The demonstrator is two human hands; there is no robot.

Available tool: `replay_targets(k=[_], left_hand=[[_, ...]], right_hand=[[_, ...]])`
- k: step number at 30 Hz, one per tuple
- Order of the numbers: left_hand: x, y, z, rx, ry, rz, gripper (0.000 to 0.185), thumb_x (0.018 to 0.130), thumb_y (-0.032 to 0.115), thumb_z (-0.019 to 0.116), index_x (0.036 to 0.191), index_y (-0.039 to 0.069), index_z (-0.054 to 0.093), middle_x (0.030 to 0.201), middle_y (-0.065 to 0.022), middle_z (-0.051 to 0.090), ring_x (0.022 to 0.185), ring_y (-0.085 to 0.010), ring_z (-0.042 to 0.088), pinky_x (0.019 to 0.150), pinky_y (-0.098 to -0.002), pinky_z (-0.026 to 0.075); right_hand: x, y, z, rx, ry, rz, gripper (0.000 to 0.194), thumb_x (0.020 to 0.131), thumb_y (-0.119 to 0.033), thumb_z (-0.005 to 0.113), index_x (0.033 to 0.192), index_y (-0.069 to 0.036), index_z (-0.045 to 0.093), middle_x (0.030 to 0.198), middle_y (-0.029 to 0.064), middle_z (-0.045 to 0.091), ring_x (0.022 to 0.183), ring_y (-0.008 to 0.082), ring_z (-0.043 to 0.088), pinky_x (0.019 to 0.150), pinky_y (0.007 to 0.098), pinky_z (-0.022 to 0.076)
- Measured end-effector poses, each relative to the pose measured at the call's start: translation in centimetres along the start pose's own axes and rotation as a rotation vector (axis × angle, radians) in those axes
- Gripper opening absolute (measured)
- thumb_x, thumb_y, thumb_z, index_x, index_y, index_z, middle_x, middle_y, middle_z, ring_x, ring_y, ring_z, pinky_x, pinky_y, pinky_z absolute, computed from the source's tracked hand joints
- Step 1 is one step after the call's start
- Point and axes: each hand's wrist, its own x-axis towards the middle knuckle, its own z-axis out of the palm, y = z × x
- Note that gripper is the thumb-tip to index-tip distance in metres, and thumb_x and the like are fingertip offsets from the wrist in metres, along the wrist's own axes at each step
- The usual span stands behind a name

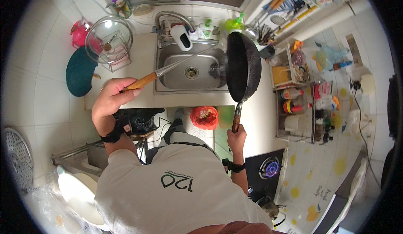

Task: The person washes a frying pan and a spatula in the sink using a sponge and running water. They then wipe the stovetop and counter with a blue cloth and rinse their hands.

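Observation:
My left hand (118, 95) grips the wooden handle of a long metal utensil (176, 64), whose shaft reaches across the sink to the right; its far end is hard to make out near the pan. My right hand (236, 136) is closed round the handle of a black wok (252, 67), held tilted on its side at the sink's right edge, its dark inside turned left. Below lies the stainless steel sink (176, 84) with its drain. A curved metal faucet (173, 13) with a white attachment (181, 38) stands behind it.
A glass lid (108, 39) on a rack and a dark green board (78, 73) are at the left. Green-topped bottles (234, 23) stand behind the sink. A gas burner (269, 168) burns blue at the lower right. A red bag (204, 117) sits below the counter.

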Motion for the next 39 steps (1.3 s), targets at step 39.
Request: replay_targets(k=[39], left_hand=[[9.2, 3.4, 40.4, 0.155, -1.415, 0.001, 0.023, 0.101, 0.018, 0.062, 0.1, -0.004, 0.069, 0.064, 0.0001, 0.055, 0.052, -0.0087, 0.046, 0.052, -0.0254, 0.037]], right_hand=[[-26.7, 20.2, -9.6, 1.456, 0.599, 0.309, 0.012, 0.088, -0.005, 0.059, 0.098, -0.004, 0.054, 0.065, 0.0013, 0.054, 0.047, 0.0112, 0.051, 0.041, 0.0259, 0.0424]])
